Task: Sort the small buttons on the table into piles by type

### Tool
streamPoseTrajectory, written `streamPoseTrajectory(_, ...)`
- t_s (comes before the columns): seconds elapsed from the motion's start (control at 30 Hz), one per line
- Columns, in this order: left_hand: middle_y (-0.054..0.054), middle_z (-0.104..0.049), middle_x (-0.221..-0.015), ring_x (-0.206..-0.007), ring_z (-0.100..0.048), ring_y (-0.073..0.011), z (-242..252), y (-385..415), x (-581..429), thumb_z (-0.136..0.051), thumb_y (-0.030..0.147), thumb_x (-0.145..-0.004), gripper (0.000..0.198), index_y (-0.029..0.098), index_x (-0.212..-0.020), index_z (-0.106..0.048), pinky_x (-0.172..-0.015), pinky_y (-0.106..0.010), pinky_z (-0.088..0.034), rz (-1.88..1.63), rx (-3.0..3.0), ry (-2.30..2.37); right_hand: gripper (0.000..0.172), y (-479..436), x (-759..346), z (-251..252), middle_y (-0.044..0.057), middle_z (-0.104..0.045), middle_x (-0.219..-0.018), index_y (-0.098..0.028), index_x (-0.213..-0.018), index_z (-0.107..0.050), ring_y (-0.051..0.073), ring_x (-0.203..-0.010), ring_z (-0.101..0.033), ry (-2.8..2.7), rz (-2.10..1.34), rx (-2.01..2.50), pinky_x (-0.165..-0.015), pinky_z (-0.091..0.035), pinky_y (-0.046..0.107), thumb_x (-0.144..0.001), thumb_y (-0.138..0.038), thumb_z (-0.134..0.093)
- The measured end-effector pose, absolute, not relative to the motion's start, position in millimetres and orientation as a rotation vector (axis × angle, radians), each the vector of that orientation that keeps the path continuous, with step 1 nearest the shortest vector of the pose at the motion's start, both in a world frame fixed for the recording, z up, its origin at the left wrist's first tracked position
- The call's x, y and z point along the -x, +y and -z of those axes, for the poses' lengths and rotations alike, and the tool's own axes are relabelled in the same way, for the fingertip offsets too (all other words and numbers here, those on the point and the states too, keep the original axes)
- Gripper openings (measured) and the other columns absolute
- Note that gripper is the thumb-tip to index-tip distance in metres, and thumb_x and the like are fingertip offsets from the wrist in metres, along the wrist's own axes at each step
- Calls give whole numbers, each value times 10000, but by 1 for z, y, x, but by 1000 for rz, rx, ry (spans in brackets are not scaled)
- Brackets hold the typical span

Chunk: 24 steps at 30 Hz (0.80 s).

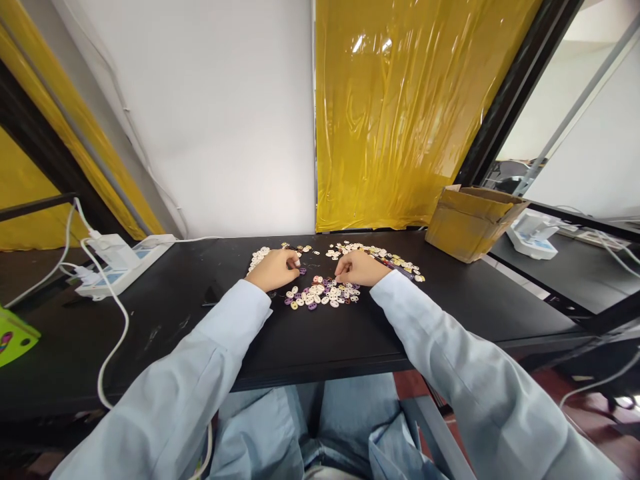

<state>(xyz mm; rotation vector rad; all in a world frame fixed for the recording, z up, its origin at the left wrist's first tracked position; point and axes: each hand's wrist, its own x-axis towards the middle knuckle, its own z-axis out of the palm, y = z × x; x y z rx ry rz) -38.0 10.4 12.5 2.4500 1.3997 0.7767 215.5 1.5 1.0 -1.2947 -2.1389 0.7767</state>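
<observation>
My left hand (275,269) is closed in a pinch over the black table, its fingertips pointing inward. A purple button (303,271) shows right at those fingertips; whether it is held or lies on the table I cannot tell. Facing it, my right hand (361,268) pinches at the edge of the central button pile (323,293), and whatever is between its fingers is hidden. The pile mixes white, purple and a few yellowish oval buttons with holes. White buttons (259,257) lie beyond my left hand. Mixed buttons (383,253) spread in a band behind my right hand.
A cardboard box (467,223) stands at the table's right rear. On the left lies a white power strip (127,267) with plugs, its cable (120,333) trailing over the table. A green container (17,337) is at the far left. Yellow sheeting (395,120) and a white panel rise behind.
</observation>
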Motion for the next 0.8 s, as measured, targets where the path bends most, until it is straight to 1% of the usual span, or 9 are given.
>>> streamPoseTrajectory(0.07,-20,-651,-728,-611,-548,-160,-12,8,35,-622,183,-628,149,205,-769,-665,-597,-275,-412,-783,-2506,1398,44,1,-213,-1,11,-665,-562,-166,-591,-686,141,-553,-615,-2167,-733,1291,-519,-449,223,-604,-149,-725)
streamPoseTrajectory(0.13,-36,-646,-803,-636,-541,-163,-13,3,29,-620,226,-676,169,200,-835,-670,-619,-284,-412,-806,-2552,1341,62,1,-210,0,9,-655,-552,-165,-583,-668,136,-537,-602,-2144,-724,1296,-504,-440,221,-616,-138,-714)
streamPoseTrajectory(0.2,-43,-634,-824,-675,-550,-172,-13,-3,18,-607,285,-733,186,198,-881,-679,-647,-289,-422,-802,-2560,1222,74,2,-207,2,5,-647,-544,-169,-594,-649,131,-512,-592,-2085,-750,1288,-480,-429,220,-637,-135,-698)
streamPoseTrajectory(0.27,-52,-635,-854,-733,-570,-183,-12,-10,6,-606,308,-753,202,199,-897,-697,-683,-286,-434,-756,-2573,1086,78,3,-205,4,0,-644,-543,-176,-616,-627,130,-496,-588,-2022,-770,1272,-460,-418,219,-664,-148,-682)
streamPoseTrajectory(0.4,-52,-636,-796,-696,-579,-185,-8,-16,-11,-612,215,-703,144,186,-801,-714,-662,-282,-429,-704,-2571,1113,74,3,-204,4,5,-670,-587,-181,-664,-591,133,-526,-605,-1943,-717,1268,-496,-431,226,-701,-159,-651)
streamPoseTrajectory(0.5,-37,-631,-735,-656,-579,-185,-7,-16,-12,-618,189,-676,122,183,-764,-702,-640,-287,-422,-714,-2562,1141,62,3,-204,3,17,-678,-612,-178,-685,-588,136,-543,-609,-1914,-659,1283,-524,-437,235,-719,-173,-639)
streamPoseTrajectory(0.6,-19,-636,-709,-623,-575,-166,-6,-15,-10,-611,193,-698,109,185,-783,-679,-607,-274,-415,-714,-2518,1105,23,5,-203,5,19,-669,-613,-173,-733,-622,148,-565,-614,-1899,-637,1274,-542,-446,247,-719,-155,-626)
streamPoseTrajectory(0.7,-11,-654,-721,-594,-565,-142,-5,-13,-9,-615,199,-719,115,184,-823,-662,-578,-259,-417,-740,-2438,1072,106,7,-201,5,19,-669,-632,-166,-789,-662,158,-609,-631,-1895,-614,1233,-595,-470,263,-709,-118,-610)
streamPoseTrajectory(0.8,-28,-678,-778,-615,-586,-137,-2,-8,-9,-636,222,-730,165,174,-887,-653,-597,-263,-460,-828,-2279,1028,114,6,-201,3,27,-692,-688,-165,-810,-666,162,-668,-655,-1826,-604,1181,-670,-495,278,-707,-134,-627)
